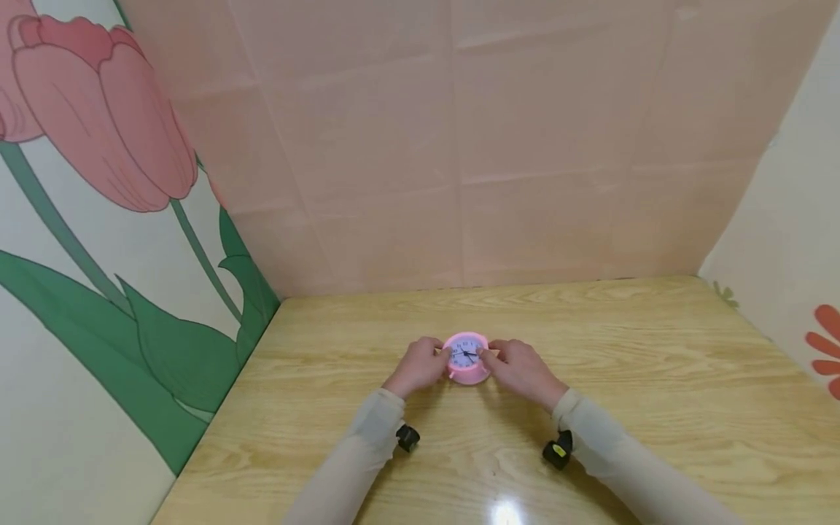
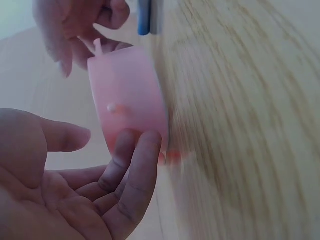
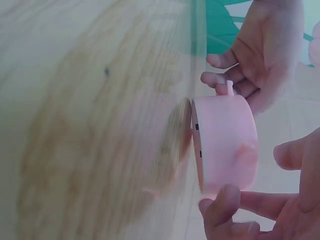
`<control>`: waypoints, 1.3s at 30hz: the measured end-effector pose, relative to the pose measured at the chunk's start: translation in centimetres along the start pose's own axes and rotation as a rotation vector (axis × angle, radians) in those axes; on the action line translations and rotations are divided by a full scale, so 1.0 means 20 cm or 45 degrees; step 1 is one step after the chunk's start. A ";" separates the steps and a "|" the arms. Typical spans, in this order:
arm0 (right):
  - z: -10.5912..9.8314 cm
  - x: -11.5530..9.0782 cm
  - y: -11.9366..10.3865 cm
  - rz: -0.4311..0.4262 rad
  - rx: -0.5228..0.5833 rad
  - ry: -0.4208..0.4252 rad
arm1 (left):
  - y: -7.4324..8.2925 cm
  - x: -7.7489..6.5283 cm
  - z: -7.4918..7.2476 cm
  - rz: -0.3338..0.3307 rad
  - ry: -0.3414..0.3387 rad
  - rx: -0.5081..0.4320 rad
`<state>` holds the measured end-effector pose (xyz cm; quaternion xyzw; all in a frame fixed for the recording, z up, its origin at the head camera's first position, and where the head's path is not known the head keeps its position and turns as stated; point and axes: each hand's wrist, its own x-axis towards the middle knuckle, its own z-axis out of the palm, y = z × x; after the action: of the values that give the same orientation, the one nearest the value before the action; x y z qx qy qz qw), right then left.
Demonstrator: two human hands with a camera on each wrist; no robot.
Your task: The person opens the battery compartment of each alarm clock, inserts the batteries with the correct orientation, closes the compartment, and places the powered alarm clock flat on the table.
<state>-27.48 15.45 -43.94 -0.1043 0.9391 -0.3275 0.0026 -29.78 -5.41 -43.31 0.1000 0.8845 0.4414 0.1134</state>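
A round pink alarm clock (image 1: 468, 373) with a white dial (image 1: 463, 348) is between my two hands over the wooden table, its dial tipped up toward the head camera. My left hand (image 1: 418, 366) holds its left side; in the left wrist view the curled fingertips (image 2: 150, 145) are against the pink casing (image 2: 127, 90), and the thumb is apart from it. On the other side, my right hand (image 1: 523, 370) holds the right edge, fingers (image 3: 227, 200) curled at the casing and thumb in front of the dial side. A small leg (image 3: 230, 87) sticks out of the casing.
The wood-grain table (image 1: 656, 379) reaches back to a pinkish covered wall (image 1: 525, 146). Large tulips (image 1: 105, 109) decorate the left wall, and a red flower (image 1: 828, 350) the right one. A black device (image 1: 407, 437) sits at the left wrist, another (image 1: 558, 450) at the right.
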 end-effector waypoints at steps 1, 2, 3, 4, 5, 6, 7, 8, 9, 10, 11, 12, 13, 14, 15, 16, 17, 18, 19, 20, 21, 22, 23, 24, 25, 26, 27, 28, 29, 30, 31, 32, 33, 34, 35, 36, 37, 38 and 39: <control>-0.01 0.00 0.00 0.018 0.017 -0.003 | 0.00 0.00 0.00 -0.001 0.005 -0.007; -0.01 0.00 0.00 0.026 0.033 -0.009 | 0.00 0.00 0.00 -0.002 0.010 -0.015; -0.01 0.00 -0.01 0.033 0.048 -0.011 | 0.00 0.00 0.00 0.002 0.016 -0.021; -0.02 -0.01 -0.01 0.032 0.060 -0.008 | 0.00 0.00 0.00 0.001 0.021 -0.030; -0.02 -0.01 -0.01 0.032 0.072 -0.003 | 0.00 -0.01 0.00 -0.003 0.024 -0.043; -0.02 -0.01 -0.01 0.032 0.085 -0.001 | 0.00 -0.01 0.00 -0.009 0.023 -0.058; -0.02 -0.01 -0.02 0.033 0.095 0.007 | 0.00 -0.01 0.00 -0.016 0.023 -0.070; -0.01 -0.02 -0.02 0.031 0.101 0.015 | 0.00 -0.02 0.01 -0.017 0.026 -0.077; -0.01 -0.02 -0.02 0.033 0.112 0.025 | 0.00 -0.02 0.01 -0.022 0.026 -0.084; -0.01 -0.03 -0.03 0.032 0.123 0.033 | 0.00 -0.03 0.01 -0.028 0.026 -0.089; 0.00 -0.03 -0.03 0.033 0.130 0.041 | 0.00 -0.03 0.01 -0.029 0.024 -0.089; 0.00 -0.04 -0.04 0.032 0.140 0.051 | 0.00 -0.03 0.01 -0.031 0.022 -0.091; 0.00 -0.04 -0.04 0.028 0.150 0.066 | 0.00 -0.04 0.01 -0.029 0.022 -0.092; 0.00 -0.04 -0.05 0.019 0.160 0.082 | 0.00 -0.04 0.01 -0.025 0.021 -0.096; 0.00 -0.04 -0.05 0.010 0.170 0.099 | 0.00 -0.04 0.01 -0.028 0.013 -0.101; 0.00 -0.04 -0.05 0.000 0.184 0.114 | 0.00 -0.05 0.01 -0.027 0.008 -0.115; 0.00 -0.04 -0.06 -0.012 0.196 0.127 | 0.00 -0.05 0.02 -0.030 0.000 -0.131; 0.00 -0.04 -0.07 -0.018 0.212 0.138 | 0.01 -0.06 0.02 -0.034 -0.006 -0.147; 0.00 -0.04 -0.07 -0.025 0.228 0.146 | 0.01 -0.06 0.02 -0.037 -0.009 -0.161; 0.00 -0.03 -0.08 -0.030 0.244 0.152 | 0.02 -0.06 0.02 -0.042 -0.012 -0.177; 0.00 -0.03 -0.09 -0.035 0.265 0.153 | 0.02 -0.06 0.02 -0.048 -0.013 -0.188; 0.00 -0.03 -0.10 -0.034 0.282 0.155 | 0.02 -0.07 0.02 -0.052 -0.014 -0.199; 0.01 -0.03 -0.10 -0.038 0.296 0.155 | 0.02 -0.07 0.03 -0.053 -0.015 -0.200; 0.01 -0.03 -0.11 -0.033 0.317 0.158 | 0.02 -0.07 0.03 -0.054 -0.016 -0.198; 0.02 -0.03 -0.12 -0.035 0.329 0.160 | 0.02 -0.07 0.04 -0.054 -0.020 -0.198; 0.03 -0.03 -0.12 -0.030 0.336 0.166 | 0.02 -0.07 0.04 -0.051 -0.022 -0.196; 0.03 -0.02 -0.13 -0.026 0.337 0.171 | 0.02 -0.07 0.05 -0.051 -0.026 -0.187; 0.04 -0.02 -0.13 -0.024 0.330 0.180 | 0.02 -0.07 0.05 -0.049 -0.031 -0.172; 0.04 -0.02 -0.14 -0.031 0.326 0.186 | 0.01 -0.07 0.05 -0.052 -0.032 -0.160; 0.05 -0.02 -0.15 -0.035 0.320 0.196 | 0.01 -0.07 0.06 -0.054 -0.026 -0.141; 0.06 -0.02 -0.15 -0.047 0.308 0.204 | 0.01 -0.07 0.06 -0.049 -0.010 -0.117; 0.06 -0.01 -0.16 -0.059 0.296 0.214 | 0.01 -0.07 0.06 -0.039 0.012 -0.091; 0.07 -0.01 -0.16 -0.073 0.287 0.220 | 0.01 -0.07 0.06 -0.022 0.041 -0.053; 0.07 -0.01 -0.16 -0.088 0.275 0.226 | 0.01 -0.07 0.05 0.001 0.076 -0.022; 0.07 -0.01 -0.17 -0.099 0.264 0.231 | 0.02 -0.07 0.05 0.030 0.111 0.000; 0.07 -0.01 -0.17 -0.104 0.251 0.236 | 0.03 -0.07 0.05 0.061 0.142 0.019; 0.08 -0.01 -0.17 -0.105 0.237 0.238 | 0.04 -0.07 0.05 0.094 0.160 0.020; 0.08 -0.01 -0.18 -0.110 0.221 0.240 | 0.05 -0.06 0.04 0.125 0.173 0.021; 0.08 -0.01 -0.18 -0.115 0.208 0.243 | 0.07 -0.06 0.04 0.155 0.186 0.029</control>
<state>-26.42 11.76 -42.91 -0.1143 0.8997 -0.4109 -0.0930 -28.27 -4.42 -42.54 0.1224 0.8877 0.4434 0.0205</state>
